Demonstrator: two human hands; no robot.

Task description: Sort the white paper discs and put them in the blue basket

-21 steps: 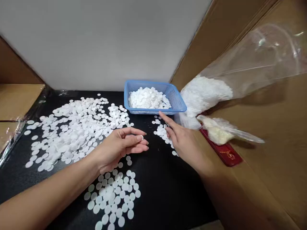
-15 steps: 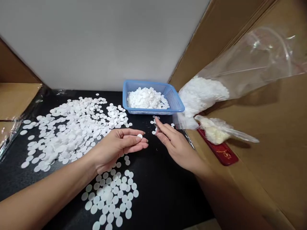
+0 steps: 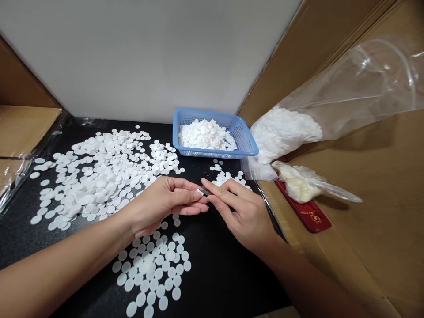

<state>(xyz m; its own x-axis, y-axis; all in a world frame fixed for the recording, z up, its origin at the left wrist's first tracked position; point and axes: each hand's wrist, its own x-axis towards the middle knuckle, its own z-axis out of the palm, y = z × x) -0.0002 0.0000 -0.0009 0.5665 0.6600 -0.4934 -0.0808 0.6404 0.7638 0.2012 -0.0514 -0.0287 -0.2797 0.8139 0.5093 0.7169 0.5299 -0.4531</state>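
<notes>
Between the thumb and fingers of my left hand (image 3: 168,196) is a small white disc (image 3: 200,192), pinched so that its edge sticks out. My right hand (image 3: 240,207) grips a thin, dark, blade-like metal piece (image 3: 206,192), its tip up against the disc. Most of this piece is hidden by my fingers, so its exact kind does not show. Both hands hover over the black table. Below my left wrist lies a spread of flat white discs (image 3: 159,274). A smaller heap of discs (image 3: 228,177) shows just behind my right hand.
A large pile of white discs (image 3: 99,181) covers the table's left side. At the back, a blue basket (image 3: 215,153) holds more discs. To the right are a clear bag of white pieces (image 3: 285,130), a small tied bag (image 3: 300,185) and a red case (image 3: 309,216) on cardboard.
My right hand has come left and closer to my left hand, bringing the metal piece to the disc. The small heap behind it is now uncovered. My left hand keeps the disc pinched.
</notes>
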